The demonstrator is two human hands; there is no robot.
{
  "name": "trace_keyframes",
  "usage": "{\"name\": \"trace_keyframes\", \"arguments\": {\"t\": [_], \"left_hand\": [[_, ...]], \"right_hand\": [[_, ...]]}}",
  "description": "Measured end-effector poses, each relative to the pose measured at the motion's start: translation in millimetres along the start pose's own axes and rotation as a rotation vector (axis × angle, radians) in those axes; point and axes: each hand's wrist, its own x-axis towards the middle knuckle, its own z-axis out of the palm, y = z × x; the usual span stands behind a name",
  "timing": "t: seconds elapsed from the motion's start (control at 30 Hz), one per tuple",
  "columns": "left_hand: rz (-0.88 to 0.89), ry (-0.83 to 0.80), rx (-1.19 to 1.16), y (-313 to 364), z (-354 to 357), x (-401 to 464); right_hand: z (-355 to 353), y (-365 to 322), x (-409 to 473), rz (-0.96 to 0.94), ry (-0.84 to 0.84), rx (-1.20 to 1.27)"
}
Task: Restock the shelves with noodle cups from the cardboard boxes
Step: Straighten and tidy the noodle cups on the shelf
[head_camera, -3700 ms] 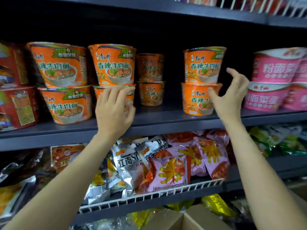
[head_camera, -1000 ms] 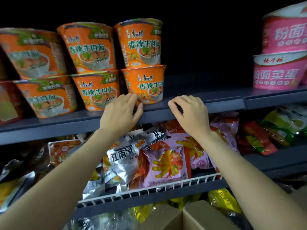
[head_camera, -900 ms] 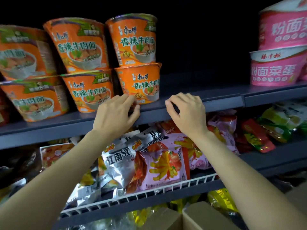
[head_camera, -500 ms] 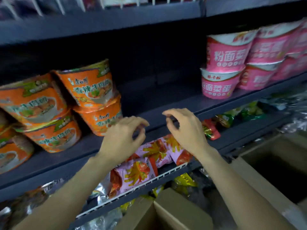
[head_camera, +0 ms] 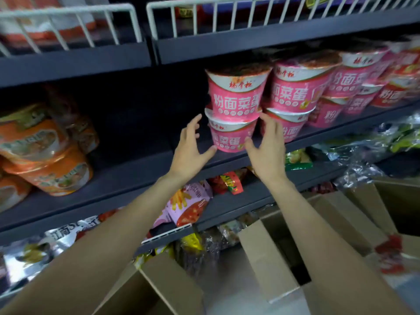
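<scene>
Pink noodle cups stand stacked two high on the dark grey shelf [head_camera: 127, 178]. The leftmost stack has a lower cup [head_camera: 229, 137] and an upper cup [head_camera: 236, 96]. My left hand [head_camera: 191, 146] is spread just left of the lower cup, its thumb tip at the cup's base. My right hand [head_camera: 268, 146] is spread at the cup's right side, thumb against it. Neither hand grips anything. Orange noodle cups [head_camera: 47, 160] sit stacked at the shelf's left. Open cardboard boxes [head_camera: 268, 260] lie below.
More pink cups [head_camera: 302, 89] fill the shelf to the right. A dark gap of bare shelf separates orange and pink cups. White wire guards [head_camera: 72, 26] front the shelf above. Snack bags [head_camera: 188, 203] crowd the shelf below.
My view has swung right, from the orange cups to the pink ones. Both hands rose from the shelf's front edge and spread either side of the lower pink cup.
</scene>
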Motion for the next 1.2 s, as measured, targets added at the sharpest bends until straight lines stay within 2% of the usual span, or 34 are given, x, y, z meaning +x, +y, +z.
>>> {"name": "trace_keyframes", "arguments": {"t": [0.17, 0.33, 0.43, 0.5, 0.6, 0.73, 0.87, 1.03, 1.13, 1.2], "left_hand": [[-0.086, 0.082, -0.075, -3.1, 24.5, 34.9], [-0.187, 0.161, -0.303, -27.2, 45.7, 58.9], [-0.12, 0.102, -0.4, -36.4, 55.7, 72.0], [-0.046, 0.107, -0.422, -42.3, 62.5, 77.5], [0.029, 0.24, -0.355, -53.7, 64.7, 74.3], [0.106, 0.534, -0.202, -67.4, 57.6, 62.5], [0.167, 0.71, -0.139, -69.5, 61.0, 66.3], [0.185, 0.658, -0.116, -60.7, 62.2, 62.5], [0.171, 0.538, -0.072, -48.2, 68.7, 48.0], [0.191, 0.393, 0.088, -45.1, 65.1, 40.9]], "right_hand": [[9.1, 22.6, 24.1, -0.134, -0.115, 0.085], [38.4, 49.8, 29.3, -0.268, -0.013, 0.127], [51.2, 65.9, 38.6, -0.322, 0.088, 0.147], [56.5, 76.6, 45.5, -0.361, 0.087, 0.208], [59.5, 88.1, 50.2, -0.379, 0.043, 0.299], [66.3, 89.2, 57.2, -0.293, -0.135, 0.413], [77.9, 88.2, 65.7, -0.301, -0.193, 0.395], [75.8, 86.8, 65.5, -0.295, -0.186, 0.24], [68.7, 88.0, 66.2, -0.272, -0.151, 0.171], [66.3, 89.8, 68.1, -0.295, -0.156, 0.185]]}}
